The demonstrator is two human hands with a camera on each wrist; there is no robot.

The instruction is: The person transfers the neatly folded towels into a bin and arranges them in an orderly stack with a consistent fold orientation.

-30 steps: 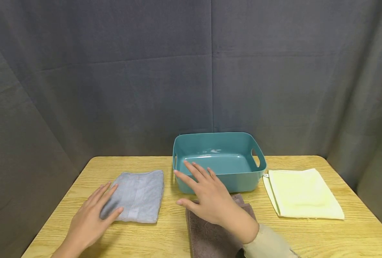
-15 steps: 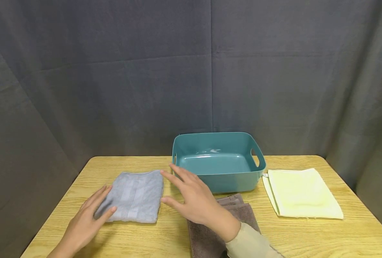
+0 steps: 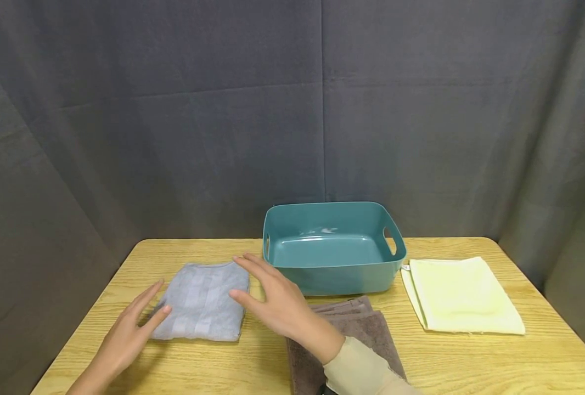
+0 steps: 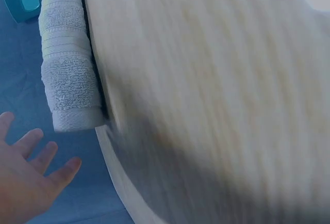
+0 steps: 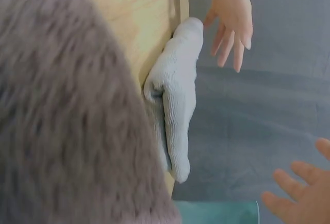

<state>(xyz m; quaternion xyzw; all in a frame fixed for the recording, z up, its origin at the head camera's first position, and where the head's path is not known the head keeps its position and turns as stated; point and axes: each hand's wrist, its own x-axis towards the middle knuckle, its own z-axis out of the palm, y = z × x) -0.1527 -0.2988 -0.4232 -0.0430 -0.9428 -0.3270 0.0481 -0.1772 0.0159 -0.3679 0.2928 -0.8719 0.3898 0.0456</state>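
Note:
A folded grey-blue towel (image 3: 198, 302) lies flat on the left of the wooden table. My left hand (image 3: 127, 334) is at its left edge, fingers extended and thumb apart, holding nothing. In the left wrist view a gap shows between the fingers and the end of the towel (image 4: 72, 74). My right hand (image 3: 275, 302) hovers by the towel's right edge, fingers straight and thumb spread, also holding nothing. Under the right forearm lies a folded brown towel (image 3: 366, 332), partly hidden by the arm; its pile fills the left of the right wrist view.
A teal basket (image 3: 347, 280) with handle holes stands at the back middle of the table (image 3: 470, 362). To its right lies a folded pale yellow towel (image 3: 470, 296). Grey curtains (image 3: 223, 137) hang behind and at both sides.
My right hand has moved left, from in front of the basket to the grey-blue towel's right edge. The left hand has shifted slightly left and down. The towels and basket stay put.

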